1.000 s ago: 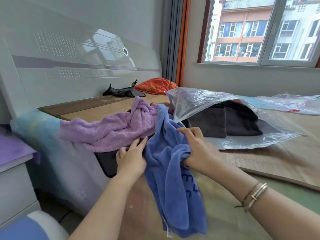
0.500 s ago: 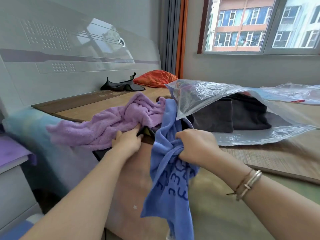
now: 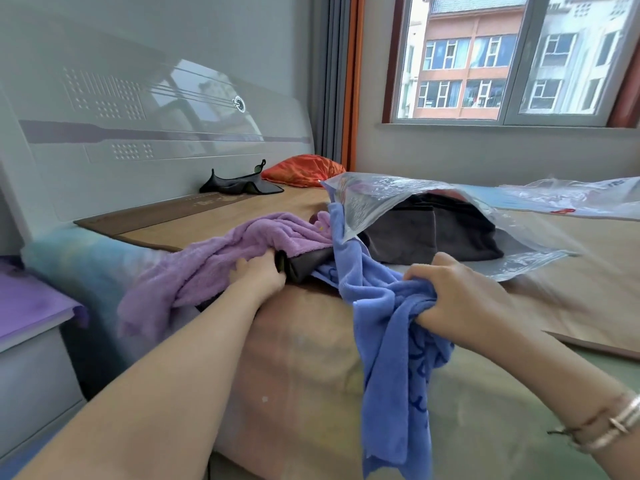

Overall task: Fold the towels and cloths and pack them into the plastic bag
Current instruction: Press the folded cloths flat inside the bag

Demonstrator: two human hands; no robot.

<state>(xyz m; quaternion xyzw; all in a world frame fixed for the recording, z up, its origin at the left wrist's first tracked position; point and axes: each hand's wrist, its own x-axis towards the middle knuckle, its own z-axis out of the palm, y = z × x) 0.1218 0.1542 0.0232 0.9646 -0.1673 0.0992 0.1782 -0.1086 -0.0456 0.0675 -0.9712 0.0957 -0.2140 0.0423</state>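
A blue cloth [image 3: 384, 327] hangs crumpled over the bed's near edge, and my right hand [image 3: 460, 296] grips a bunch of it. A purple towel [image 3: 214, 261] lies heaped to the left, draping off the bed. My left hand [image 3: 259, 275] holds the folded edge of a dark grey cloth [image 3: 304, 268] that sticks out from under the purple towel. Behind them lies a clear plastic bag [image 3: 398, 199] with its mouth open toward me. Folded dark grey towels [image 3: 429, 233] sit inside it.
The bed [image 3: 311, 341] has a wooden mat [image 3: 221, 216] and a white headboard [image 3: 138, 133]. A black item [image 3: 239, 185] and an orange cushion [image 3: 304, 169] lie at the back. Another plastic bag [image 3: 571, 195] lies at the right. A nightstand [image 3: 31, 341] stands left.
My left hand let go of the blue cloth, moved under the purple towel and took the dark cloth's edge. My right hand drew the blue cloth rightward and down.
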